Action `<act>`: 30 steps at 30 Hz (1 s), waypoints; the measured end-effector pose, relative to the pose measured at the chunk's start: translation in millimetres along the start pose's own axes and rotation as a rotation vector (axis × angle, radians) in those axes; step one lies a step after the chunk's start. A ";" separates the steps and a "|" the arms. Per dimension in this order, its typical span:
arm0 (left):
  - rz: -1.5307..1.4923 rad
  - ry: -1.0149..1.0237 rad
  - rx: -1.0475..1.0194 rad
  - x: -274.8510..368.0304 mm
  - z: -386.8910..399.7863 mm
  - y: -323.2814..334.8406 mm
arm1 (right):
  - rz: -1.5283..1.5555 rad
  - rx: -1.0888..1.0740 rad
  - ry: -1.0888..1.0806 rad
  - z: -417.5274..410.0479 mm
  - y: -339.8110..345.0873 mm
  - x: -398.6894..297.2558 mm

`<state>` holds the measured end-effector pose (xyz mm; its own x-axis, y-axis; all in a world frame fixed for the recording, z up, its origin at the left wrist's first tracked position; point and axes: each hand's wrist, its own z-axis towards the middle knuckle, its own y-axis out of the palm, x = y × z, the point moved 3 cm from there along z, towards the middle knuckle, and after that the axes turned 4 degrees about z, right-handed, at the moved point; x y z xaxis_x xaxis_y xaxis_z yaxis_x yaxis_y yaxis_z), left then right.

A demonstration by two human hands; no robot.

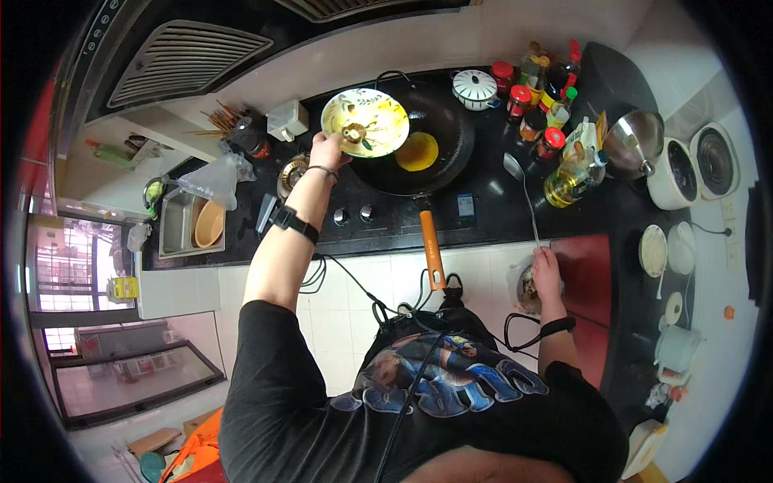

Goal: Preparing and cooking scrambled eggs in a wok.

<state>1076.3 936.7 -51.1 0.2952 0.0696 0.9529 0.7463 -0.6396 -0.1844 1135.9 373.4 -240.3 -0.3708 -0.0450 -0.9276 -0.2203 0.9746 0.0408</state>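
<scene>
My left hand (pixel 329 152) grips the near-left rim of a patterned bowl (pixel 366 122), held over the left side of a black wok (pixel 450 145). Yellow residue shows inside the bowl. A round yellow patch of what looks like beaten egg (pixel 416 151) lies in the wok, just right of the bowl. The wok's orange handle (pixel 430 247) points towards me. In my right hand (pixel 547 275) is the handle of a long metal spatula (pixel 514 166); its head is over the counter, right of the wok and apart from it.
Right of the wok stand a lidded white pot (pixel 475 90), several red-lidded jars (pixel 551 142), an oil bottle (pixel 570 181) and a steel bowl (pixel 635 145). To the left are a sink (pixel 175 223), a plastic bag (pixel 214 181) and a white container (pixel 287 120). Cables hang before me.
</scene>
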 end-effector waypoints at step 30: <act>-0.570 -0.031 0.087 -40.6 -141.1 -52.8 | -0.838 -0.088 -0.598 96.5 45.3 -48.2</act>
<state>940.7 859.6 -46.0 -0.1518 0.4077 0.9004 0.8386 -0.4291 0.3357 1230.8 440.9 -229.6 0.4361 -0.5620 -0.7029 -0.2754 0.6602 -0.6988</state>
